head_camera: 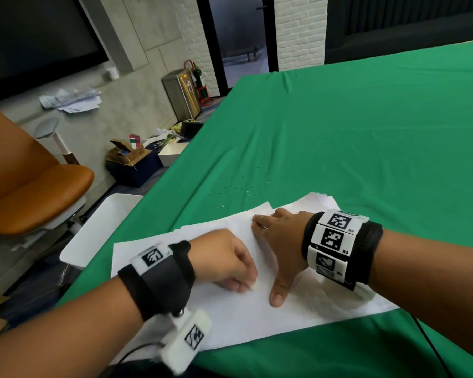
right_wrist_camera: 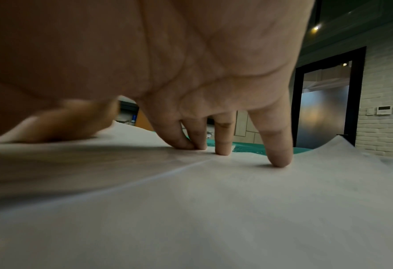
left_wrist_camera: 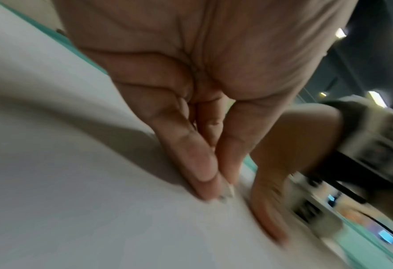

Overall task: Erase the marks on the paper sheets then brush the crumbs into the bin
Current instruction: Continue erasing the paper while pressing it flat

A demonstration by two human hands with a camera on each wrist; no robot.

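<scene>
A stack of white paper sheets [head_camera: 230, 317] lies on the green tablecloth near the front edge. My left hand [head_camera: 230, 266] pinches a small white eraser [head_camera: 254, 285] between thumb and fingers, its tip against the top sheet [left_wrist_camera: 75, 209]; the eraser [left_wrist_camera: 227, 191] looks blurred in the left wrist view. My right hand [head_camera: 277, 241] lies spread on the paper just right of it, thumb pointing toward me, fingertips [right_wrist_camera: 280, 162] pressing the sheet [right_wrist_camera: 213, 209] flat. Eraser crumbs [head_camera: 241, 186] are scattered on the cloth beyond the paper.
A white bin [head_camera: 99, 227] stands beside the table's left edge, below the paper. An orange chair [head_camera: 33, 186] is further left. Boxes and clutter [head_camera: 137, 159] lie on the floor, with a steel bin [head_camera: 182, 94] by the wall. The green table [head_camera: 366, 132] stretches far right.
</scene>
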